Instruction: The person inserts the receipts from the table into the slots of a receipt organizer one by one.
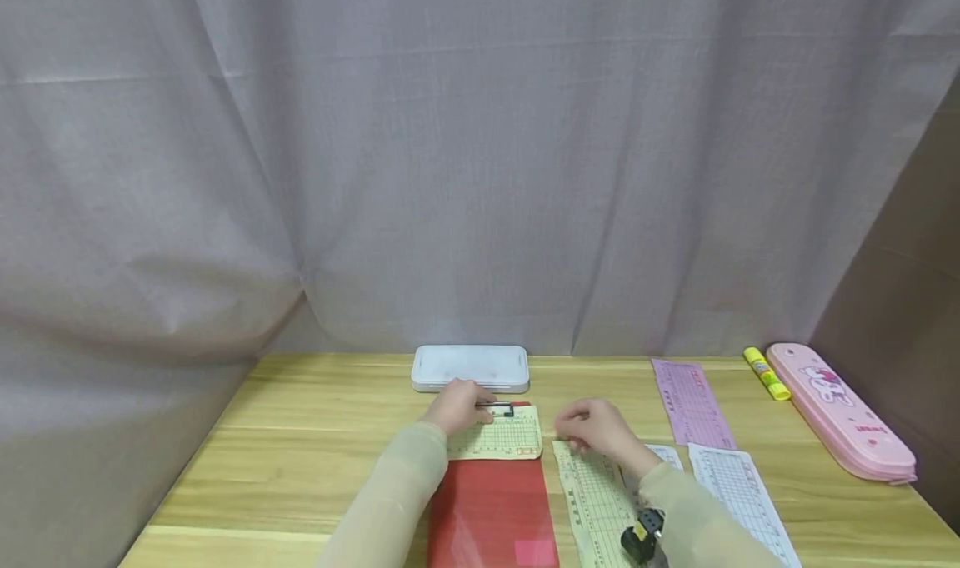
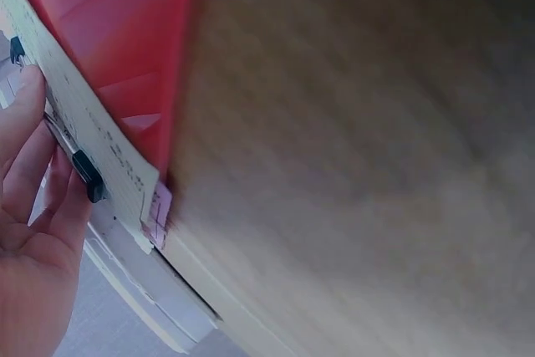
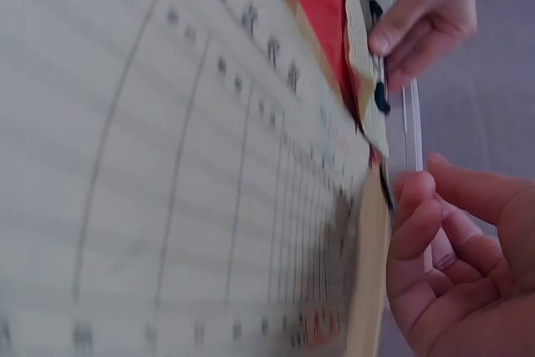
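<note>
My left hand (image 1: 459, 406) grips the metal clip (image 1: 504, 408) with black ends at the top of a red folder (image 1: 491, 501). Thumb and fingers close on its bar in the left wrist view. Under the clip lies a pale yellow printed slip (image 1: 495, 441), and a pink paper corner (image 2: 160, 211) peeks out beneath it. Over the top end of a longer yellow printed sheet (image 1: 600, 501) hovers my right hand (image 1: 596, 428). Its fingers are loosely curled, thumb near the index fingertip, with nothing visible between them.
A white case (image 1: 471, 366) stands behind the folder. To the right lie a purple printed sheet (image 1: 692, 401), a white printed sheet (image 1: 742, 493), a yellow glue stick (image 1: 767, 374) and a pink pencil case (image 1: 840, 410). Another white sheet is partly under my right arm. Grey cloth hangs behind the table.
</note>
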### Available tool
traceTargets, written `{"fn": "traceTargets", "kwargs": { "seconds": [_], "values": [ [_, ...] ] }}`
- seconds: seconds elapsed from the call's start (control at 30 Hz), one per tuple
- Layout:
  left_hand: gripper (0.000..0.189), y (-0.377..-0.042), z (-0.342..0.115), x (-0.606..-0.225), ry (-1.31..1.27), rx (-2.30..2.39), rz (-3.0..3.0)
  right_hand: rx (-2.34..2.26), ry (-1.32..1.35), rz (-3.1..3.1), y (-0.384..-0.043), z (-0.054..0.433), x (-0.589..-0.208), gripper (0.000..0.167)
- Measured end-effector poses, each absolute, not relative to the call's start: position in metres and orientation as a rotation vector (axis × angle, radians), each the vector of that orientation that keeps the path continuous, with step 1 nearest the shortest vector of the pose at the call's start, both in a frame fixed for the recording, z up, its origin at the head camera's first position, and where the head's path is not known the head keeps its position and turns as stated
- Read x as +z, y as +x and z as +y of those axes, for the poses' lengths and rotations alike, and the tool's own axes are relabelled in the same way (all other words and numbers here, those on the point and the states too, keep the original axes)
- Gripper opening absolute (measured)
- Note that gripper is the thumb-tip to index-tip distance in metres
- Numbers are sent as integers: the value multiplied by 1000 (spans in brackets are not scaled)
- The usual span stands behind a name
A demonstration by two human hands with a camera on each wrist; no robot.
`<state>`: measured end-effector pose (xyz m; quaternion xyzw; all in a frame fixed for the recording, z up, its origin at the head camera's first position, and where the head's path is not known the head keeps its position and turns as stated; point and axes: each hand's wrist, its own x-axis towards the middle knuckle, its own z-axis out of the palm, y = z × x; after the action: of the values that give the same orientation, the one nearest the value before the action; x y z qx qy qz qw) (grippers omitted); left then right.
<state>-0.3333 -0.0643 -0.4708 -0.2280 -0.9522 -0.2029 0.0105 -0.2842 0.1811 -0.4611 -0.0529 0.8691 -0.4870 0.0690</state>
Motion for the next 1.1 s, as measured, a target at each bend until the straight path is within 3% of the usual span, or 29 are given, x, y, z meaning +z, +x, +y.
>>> {"fn": "traceTargets", "kwargs": {
  "seconds": [0.7, 0.9, 1.1],
  "values": [
    [30, -336, -66, -473, -716, -677, -2962, -1474, -179, 2752, -309, 294, -471, 26],
    [30, -337, -65, -473, -715, -680, -2966, -1342, -231, 2907, -314, 333, -466, 26],
    [30, -337, -67, -472, -707, -697, -2990, -1127, -120, 3010, -320, 357, -469, 30]
  ]
}}
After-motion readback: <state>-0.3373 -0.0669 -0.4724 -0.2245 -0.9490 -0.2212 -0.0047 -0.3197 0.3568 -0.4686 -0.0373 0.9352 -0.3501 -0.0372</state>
